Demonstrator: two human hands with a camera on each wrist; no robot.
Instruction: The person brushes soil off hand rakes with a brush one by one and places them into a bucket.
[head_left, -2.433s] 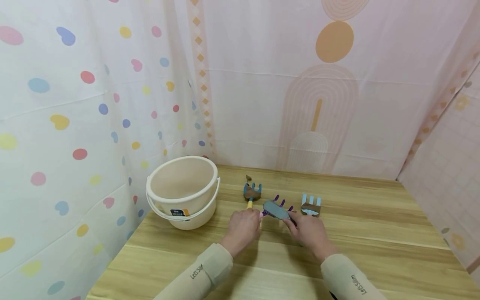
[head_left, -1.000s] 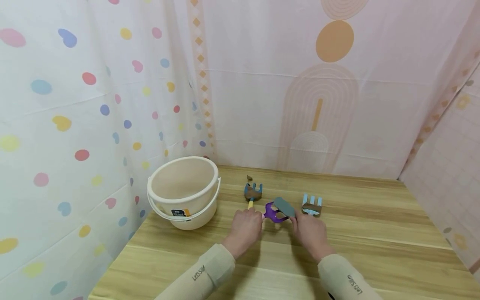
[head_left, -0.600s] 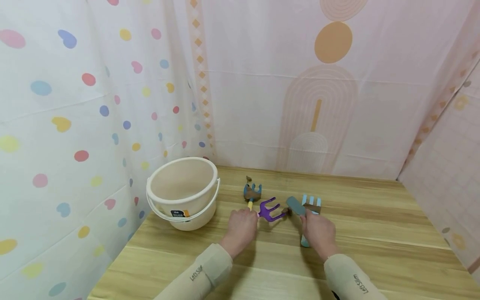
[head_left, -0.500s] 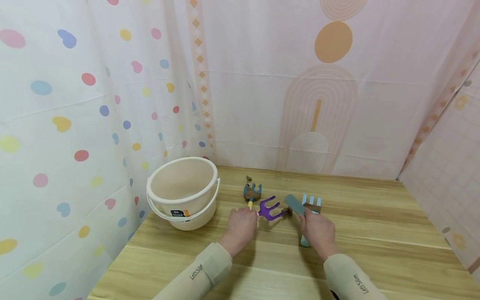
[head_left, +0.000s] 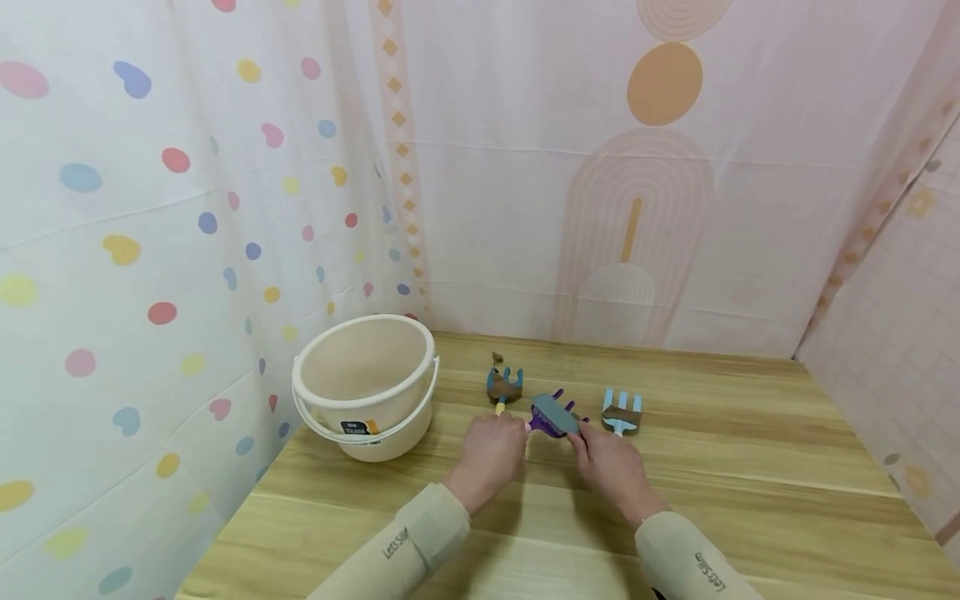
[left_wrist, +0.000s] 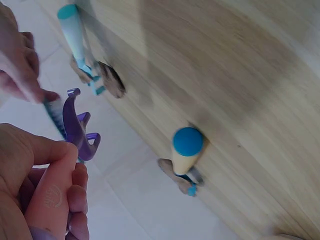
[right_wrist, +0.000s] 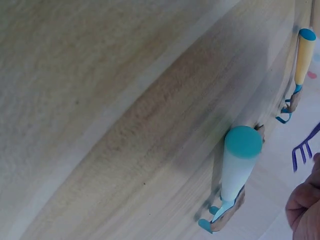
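My left hand [head_left: 489, 458] grips the pink handle [left_wrist: 47, 200] of a small purple hand rake [left_wrist: 75, 125], its head raised above the table. From the right, my right hand [head_left: 613, 467] holds a grey-blue brush [head_left: 555, 414], whose bristles face the rake's head and cover much of it in the head view. Left of the rake lies a dark blue hand fork [head_left: 504, 402] with a yellow handle [left_wrist: 185, 157] and brown dirt on its head. A light blue rake [head_left: 622, 398], also with brown dirt, lies right of my right hand.
A cream bucket [head_left: 337, 417] with its handle down stands at the table's left. A small brown clump [head_left: 497, 357] lies behind the blue fork. Another brown clump [left_wrist: 111, 80] shows beside the light blue rake. Patterned curtains [head_left: 495, 233] hang behind the wooden table [head_left: 750, 467].
About half a second ago the brush was right of the purple rake's tines. It has moved left over the rake's head. The left hand has shifted slightly right; the other tools stay put.
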